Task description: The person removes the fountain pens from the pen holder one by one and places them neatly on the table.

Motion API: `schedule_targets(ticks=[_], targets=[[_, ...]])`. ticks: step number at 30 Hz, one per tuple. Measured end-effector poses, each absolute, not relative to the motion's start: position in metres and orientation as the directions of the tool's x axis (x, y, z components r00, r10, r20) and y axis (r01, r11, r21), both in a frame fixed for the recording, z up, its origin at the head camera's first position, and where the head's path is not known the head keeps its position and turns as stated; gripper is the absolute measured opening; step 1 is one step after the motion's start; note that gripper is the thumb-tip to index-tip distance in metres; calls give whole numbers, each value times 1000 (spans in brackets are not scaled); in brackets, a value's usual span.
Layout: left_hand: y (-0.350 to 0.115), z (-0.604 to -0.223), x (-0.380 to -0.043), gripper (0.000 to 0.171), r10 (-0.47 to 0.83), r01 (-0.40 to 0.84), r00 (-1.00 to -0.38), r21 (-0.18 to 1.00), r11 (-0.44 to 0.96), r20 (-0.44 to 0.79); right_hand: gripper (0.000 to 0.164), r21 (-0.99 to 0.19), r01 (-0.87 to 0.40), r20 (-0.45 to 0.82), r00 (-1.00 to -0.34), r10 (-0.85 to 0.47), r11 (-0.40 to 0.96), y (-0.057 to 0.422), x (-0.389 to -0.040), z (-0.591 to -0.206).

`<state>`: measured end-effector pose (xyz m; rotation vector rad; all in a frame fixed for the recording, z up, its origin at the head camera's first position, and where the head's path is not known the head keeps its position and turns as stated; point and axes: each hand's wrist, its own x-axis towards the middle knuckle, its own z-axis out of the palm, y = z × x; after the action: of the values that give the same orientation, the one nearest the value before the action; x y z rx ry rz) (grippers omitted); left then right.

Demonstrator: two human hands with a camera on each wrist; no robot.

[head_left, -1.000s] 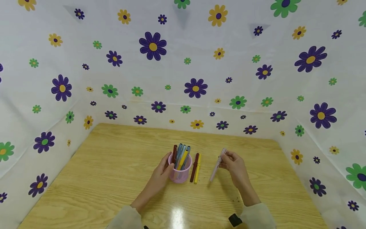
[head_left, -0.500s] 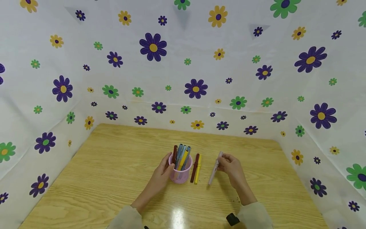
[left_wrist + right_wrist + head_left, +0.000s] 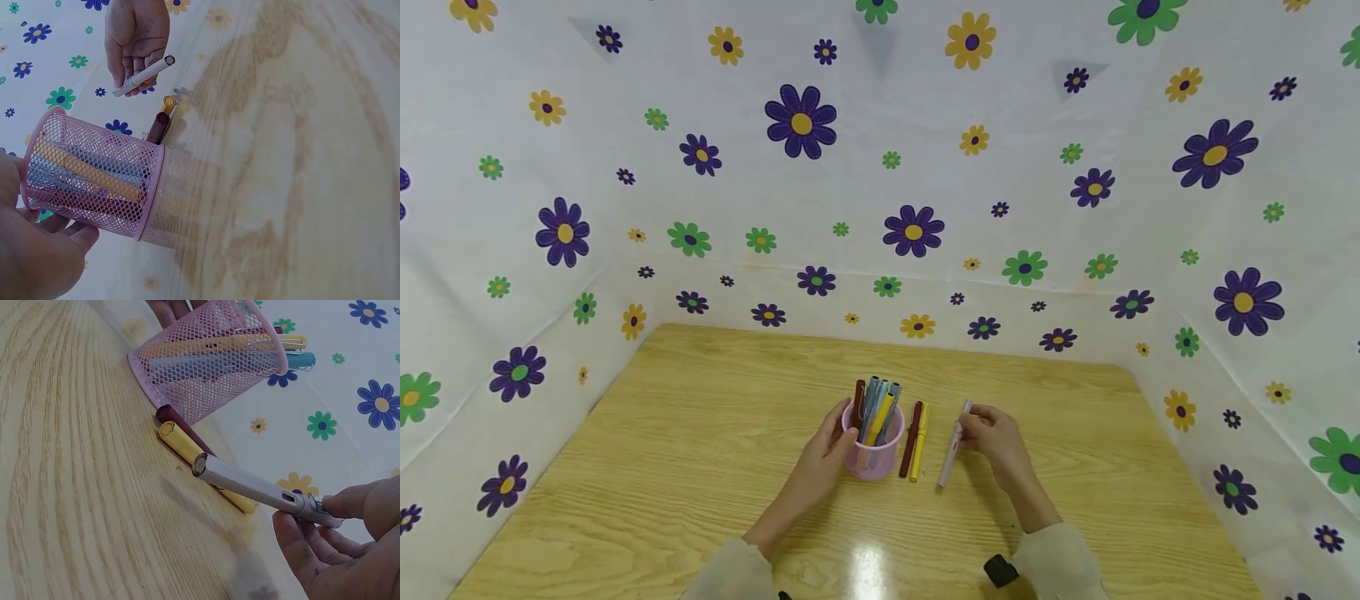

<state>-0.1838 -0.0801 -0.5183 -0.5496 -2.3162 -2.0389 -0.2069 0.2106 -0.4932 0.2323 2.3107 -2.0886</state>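
A pink mesh pen cup (image 3: 871,463) stands upright on the table, holding several pens in dark red, blue and yellow. My left hand (image 3: 822,457) grips its left side, thumb on the near rim and fingers around the far side. My right hand (image 3: 997,437) pinches a pale lilac pen (image 3: 250,484) near its clip end; the pen tilts, its lower end above the wood in the right wrist view. Between cup and right hand, a dark red pen (image 3: 912,439) and a yellow pen (image 3: 919,443) lie side by side on the table.
The wooden table (image 3: 700,417) is enclosed at the back and sides by a white cloth (image 3: 865,183) printed with flowers. A black strap piece (image 3: 1000,571) shows at the right sleeve (image 3: 1056,562).
My right hand has moved left with the lilac pen, toward the two pens on the table. The left hand and the cup have stayed in place.
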Motion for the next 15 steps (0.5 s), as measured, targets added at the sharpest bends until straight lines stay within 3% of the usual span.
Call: schedule_targets(ticks=[15], targets=[[-80, -518, -183, 58, 259, 250, -940, 965, 79, 222, 38, -982, 102, -85, -990, 113, 156, 196, -214, -500]])
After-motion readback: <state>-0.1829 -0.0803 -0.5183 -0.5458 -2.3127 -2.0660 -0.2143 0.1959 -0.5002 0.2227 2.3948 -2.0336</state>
